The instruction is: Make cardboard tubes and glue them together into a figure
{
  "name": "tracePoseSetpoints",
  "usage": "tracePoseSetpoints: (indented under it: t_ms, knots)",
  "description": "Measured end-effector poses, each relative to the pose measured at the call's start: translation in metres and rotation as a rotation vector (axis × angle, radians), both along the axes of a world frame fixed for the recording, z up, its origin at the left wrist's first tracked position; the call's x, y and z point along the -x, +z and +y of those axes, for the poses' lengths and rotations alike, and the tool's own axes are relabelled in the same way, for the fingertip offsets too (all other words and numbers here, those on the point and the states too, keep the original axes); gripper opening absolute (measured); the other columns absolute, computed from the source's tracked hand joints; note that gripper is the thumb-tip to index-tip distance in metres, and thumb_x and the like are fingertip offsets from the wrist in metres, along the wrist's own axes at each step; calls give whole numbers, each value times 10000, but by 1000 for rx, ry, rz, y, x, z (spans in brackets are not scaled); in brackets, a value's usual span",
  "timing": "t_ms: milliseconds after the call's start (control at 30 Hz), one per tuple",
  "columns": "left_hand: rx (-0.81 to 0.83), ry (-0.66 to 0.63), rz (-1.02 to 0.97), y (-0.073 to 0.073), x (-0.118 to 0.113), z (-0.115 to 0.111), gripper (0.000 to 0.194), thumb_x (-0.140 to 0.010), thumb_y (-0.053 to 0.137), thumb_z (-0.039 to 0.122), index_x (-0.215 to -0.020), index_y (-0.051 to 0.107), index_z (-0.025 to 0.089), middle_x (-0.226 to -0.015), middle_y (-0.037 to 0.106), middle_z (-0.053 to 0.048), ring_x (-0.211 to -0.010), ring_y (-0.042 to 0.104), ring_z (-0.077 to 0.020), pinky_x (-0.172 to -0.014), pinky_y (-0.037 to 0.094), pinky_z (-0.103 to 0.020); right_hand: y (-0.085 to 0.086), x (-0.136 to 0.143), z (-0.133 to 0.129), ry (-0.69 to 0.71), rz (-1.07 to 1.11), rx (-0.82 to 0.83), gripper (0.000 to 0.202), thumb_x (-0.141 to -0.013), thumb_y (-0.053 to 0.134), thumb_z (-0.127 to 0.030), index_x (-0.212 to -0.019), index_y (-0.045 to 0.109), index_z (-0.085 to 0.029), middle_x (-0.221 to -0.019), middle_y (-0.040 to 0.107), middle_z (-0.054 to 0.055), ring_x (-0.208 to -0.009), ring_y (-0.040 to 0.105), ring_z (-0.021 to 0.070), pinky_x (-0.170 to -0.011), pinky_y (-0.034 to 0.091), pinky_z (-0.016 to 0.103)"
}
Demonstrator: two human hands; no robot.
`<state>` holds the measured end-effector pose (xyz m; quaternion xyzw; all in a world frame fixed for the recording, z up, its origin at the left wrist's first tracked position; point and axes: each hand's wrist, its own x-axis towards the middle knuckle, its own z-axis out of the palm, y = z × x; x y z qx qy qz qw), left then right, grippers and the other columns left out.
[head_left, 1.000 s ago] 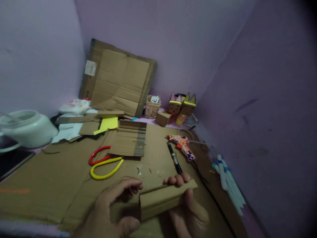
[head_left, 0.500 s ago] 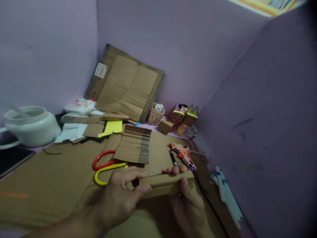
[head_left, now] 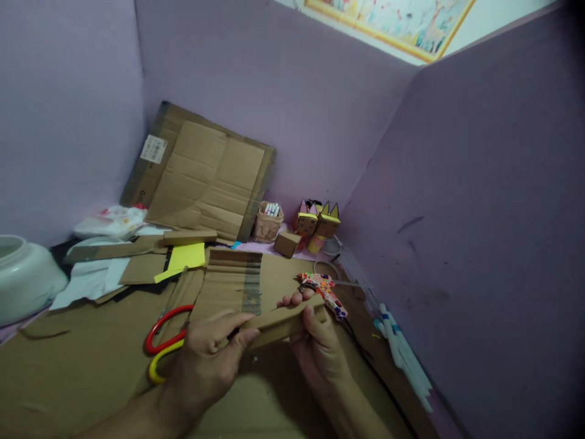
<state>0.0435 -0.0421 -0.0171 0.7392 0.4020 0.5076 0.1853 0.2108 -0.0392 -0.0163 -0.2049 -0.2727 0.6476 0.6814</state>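
Observation:
A folded cardboard strip point(head_left: 278, 321) is held between both hands above the table. My left hand point(head_left: 212, 350) pinches its left end between thumb and fingers. Around the right end, my right hand point(head_left: 317, 341) is closed, thumb on the near side and fingertips showing over the far edge. Scissors point(head_left: 167, 317) with one red and one yellow handle lie by my left hand, partly hidden by it. Just beyond the strip lies a flat piece of cardboard point(head_left: 223, 283) with a grey taped band. A flower-patterned glue gun point(head_left: 326, 292) rests past my right hand, its black cord running toward me.
Large cardboard sheets point(head_left: 205, 177) lean on the back wall. A paper cup of markers point(head_left: 268, 222), a small cardboard box point(head_left: 287, 244) and spiky-topped cardboard figures point(head_left: 317, 222) stand at the back. Glue sticks point(head_left: 404, 353) lie right; a white pot point(head_left: 27, 280) stands left.
The view has shifted to the right and up. The strip is now tilted, its right end higher, with both hands still on it.

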Motion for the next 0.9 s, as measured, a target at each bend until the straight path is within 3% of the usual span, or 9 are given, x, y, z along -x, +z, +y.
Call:
tracePoseSetpoints:
  t_ms: [200,400,500,633,733,900]
  knots:
    - [-13,21,1,-1,-1,-2,144,-808,568,212,-762,705,205,-582,663,24,-502,609,-117,-479,462,-185,0,5,-2,-61,-15,-27,246,-635,823,-278,-799,645,-235,-763,690,-52,-793,650,120,-797,493,259]
    - [-9,24,64,-1,-2,1,170,-824,549,227,-714,676,197,-606,669,9,-539,617,-132,-519,478,-209,-2,6,1,-130,-21,3,236,-626,826,-273,-757,634,-228,-702,683,-59,-737,644,133,-790,492,294]
    - [5,38,125,2,-2,3,107,-802,573,242,-814,661,184,-728,693,-25,-660,649,-170,-597,512,-248,-2,7,0,-100,-32,-4,228,-645,812,-272,-787,638,-232,-750,692,-50,-779,644,140,-806,486,296]
    - [-132,-2,191,5,-4,5,215,-780,609,206,-991,633,173,-870,670,-61,-805,641,-196,-689,517,-282,-2,17,-7,-9,-73,-36,221,-650,803,-288,-793,645,-233,-812,700,-29,-821,649,163,-809,498,315]
    - [-236,-21,178,5,-6,5,142,-818,559,142,-929,638,180,-765,649,-35,-719,627,-165,-637,495,-253,-3,24,-12,18,-71,-32,210,-638,811,-275,-776,659,-228,-801,710,-24,-806,651,149,-778,506,278]
    - [-330,-5,169,5,-9,2,121,-825,542,112,-894,626,164,-765,668,-53,-710,628,-169,-634,492,-265,-6,28,-14,-11,-69,-1,206,-621,823,-264,-760,675,-230,-775,730,-26,-786,662,141,-771,509,266]
